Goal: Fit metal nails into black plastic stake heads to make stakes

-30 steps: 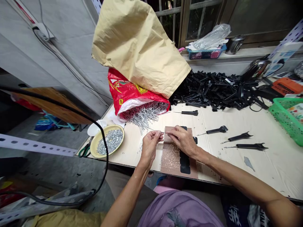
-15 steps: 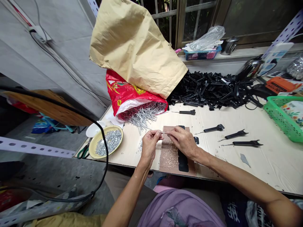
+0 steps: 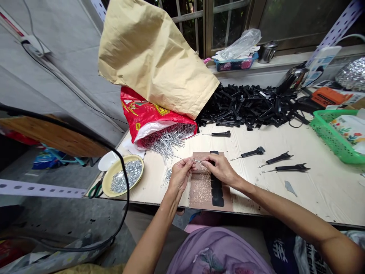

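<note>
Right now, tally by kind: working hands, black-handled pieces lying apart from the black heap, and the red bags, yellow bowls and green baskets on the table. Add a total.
Hands: 2 (left hand, right hand)
Black-handled pieces: 4
Red bag: 1
Yellow bowl: 1
Green basket: 1
Total: 9

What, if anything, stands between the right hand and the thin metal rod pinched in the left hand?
Nothing visible: the thin metal rod runs from the left hand straight to the right hand, across a small open gap.
</note>
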{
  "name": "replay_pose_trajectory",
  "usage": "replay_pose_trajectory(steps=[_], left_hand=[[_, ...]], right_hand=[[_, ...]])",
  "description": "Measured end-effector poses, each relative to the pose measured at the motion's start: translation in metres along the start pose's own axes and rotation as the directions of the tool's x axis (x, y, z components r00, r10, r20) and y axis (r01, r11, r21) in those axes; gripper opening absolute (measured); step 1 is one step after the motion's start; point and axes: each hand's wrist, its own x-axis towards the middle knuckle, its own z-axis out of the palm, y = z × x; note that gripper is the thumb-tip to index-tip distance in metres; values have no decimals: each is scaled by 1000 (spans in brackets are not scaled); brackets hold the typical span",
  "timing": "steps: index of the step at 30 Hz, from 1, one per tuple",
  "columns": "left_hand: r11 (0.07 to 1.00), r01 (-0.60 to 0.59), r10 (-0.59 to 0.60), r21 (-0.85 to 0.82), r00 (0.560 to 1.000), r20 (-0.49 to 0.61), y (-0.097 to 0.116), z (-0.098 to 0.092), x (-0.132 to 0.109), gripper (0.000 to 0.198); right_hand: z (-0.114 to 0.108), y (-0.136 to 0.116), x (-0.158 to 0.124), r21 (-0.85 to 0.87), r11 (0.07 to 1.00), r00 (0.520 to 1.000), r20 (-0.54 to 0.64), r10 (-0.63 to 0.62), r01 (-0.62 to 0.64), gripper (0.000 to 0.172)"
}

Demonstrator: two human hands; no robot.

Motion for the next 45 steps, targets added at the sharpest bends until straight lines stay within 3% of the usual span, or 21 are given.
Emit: replay_pose_trajectory(steps=[4,9,13,18,22,26,30,33,35,37,45], left_hand=[[987,-136,139,83,990,-25,-6,6,0,28],[966,-227,233,125,972,-34,-18,11,3,24],[986,-162,164,44,985,-54,-23,16,6,26],[999,-39,38,-24,998,-49,-28,24,4,38],[997,28,-29,75,999,16,-39,27,8,37],[962,-9,-16,273,996,91,-47,28,16,32],[811,-195,130,552,979,156,-49,30,25,24],[570,-386,303,725,919,251,-52,32,33,15],[414,-453,361,790,878,314,-55,34,38,11],[316,-475,376,821,857,352,-58,37,42,11],[69,-560,363,826,785,502,-59,41,40,22]], right_hand=[[0,1,-4,-154,988,997,-77,14,-26,19],[1,5,-4,17,998,997,-55,58,-57,17],[-2,9,-4,-160,984,996,-69,64,-74,17],[-18,25,-12,-207,977,999,8,49,-47,18],[-31,40,-22,-227,973,997,55,47,-33,18],[-38,49,-29,-252,967,996,70,49,-30,19],[-39,58,-33,-261,964,992,95,83,-56,20],[-38,69,-34,-291,954,990,95,104,-72,20],[-38,76,-34,-313,947,990,93,109,-75,21],[-39,82,-33,-321,944,990,88,113,-80,21],[-46,84,-27,-398,916,993,91,82,-39,20]])
